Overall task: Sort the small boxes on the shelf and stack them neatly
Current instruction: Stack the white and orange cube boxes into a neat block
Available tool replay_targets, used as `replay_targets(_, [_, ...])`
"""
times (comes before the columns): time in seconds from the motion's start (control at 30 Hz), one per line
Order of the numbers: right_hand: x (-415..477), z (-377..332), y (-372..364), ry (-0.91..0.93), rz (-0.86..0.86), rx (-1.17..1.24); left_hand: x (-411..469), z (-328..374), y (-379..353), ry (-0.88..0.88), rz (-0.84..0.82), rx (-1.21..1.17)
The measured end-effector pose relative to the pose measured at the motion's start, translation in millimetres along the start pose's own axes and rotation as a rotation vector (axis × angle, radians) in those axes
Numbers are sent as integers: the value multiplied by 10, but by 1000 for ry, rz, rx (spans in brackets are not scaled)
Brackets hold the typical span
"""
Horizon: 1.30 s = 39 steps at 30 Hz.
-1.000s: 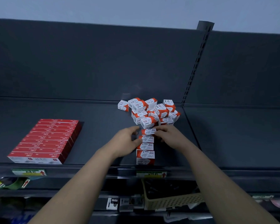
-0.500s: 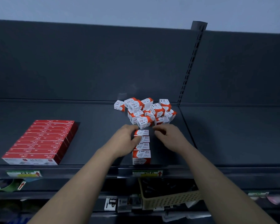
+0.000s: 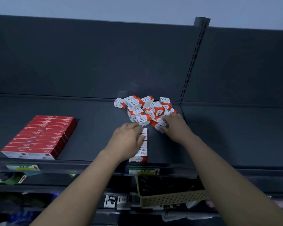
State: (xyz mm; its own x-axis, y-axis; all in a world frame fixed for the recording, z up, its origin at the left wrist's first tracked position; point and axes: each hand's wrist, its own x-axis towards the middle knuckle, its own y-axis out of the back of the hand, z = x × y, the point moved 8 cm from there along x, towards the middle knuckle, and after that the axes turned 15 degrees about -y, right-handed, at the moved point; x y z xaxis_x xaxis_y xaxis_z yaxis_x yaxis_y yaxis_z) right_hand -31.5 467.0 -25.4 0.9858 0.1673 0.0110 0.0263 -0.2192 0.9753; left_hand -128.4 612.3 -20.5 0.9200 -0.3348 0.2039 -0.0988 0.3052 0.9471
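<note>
A loose heap of small red-and-white paper-clip boxes (image 3: 144,108) lies at the back middle of the dark shelf (image 3: 91,132). A straight row of the same boxes (image 3: 141,154) runs from the heap toward the shelf's front edge. My left hand (image 3: 127,141) rests on the left side of that row, fingers curved against the boxes. My right hand (image 3: 175,126) reaches into the heap's front right and grips one small box (image 3: 158,125) between thumb and fingers.
A neat block of flat red boxes (image 3: 39,137) lies at the shelf's left front. A slotted upright (image 3: 191,62) divides the back panel right of the heap. Below the shelf edge sit price labels (image 3: 143,171) and a beige perforated basket (image 3: 171,197).
My right hand left the row and moved right and back into the heap, taking hold of a box. My left hand stayed against the row.
</note>
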Motion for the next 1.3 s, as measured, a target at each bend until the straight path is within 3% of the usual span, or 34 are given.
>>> replay_targets(0.2, [-276, 169, -65, -63, -264, 349, -104, 47, -128, 26, -1, 29])
replay_targets(0.43, [-658, 140, -93, 4, -468, 640, -111, 76, -131, 54, -15, 81])
replay_targets(0.8, [-803, 212, -156, -42, -354, 947, -131, 87, -136, 88, -26, 66])
replay_targets(1.0, [-856, 200, -179, -11, -420, 945, -127, 74, -157, 75, -20, 54])
replay_targets(1.3, [-969, 87, -171, 4, -358, 572, -108, 61, -188, 44, -29, 21])
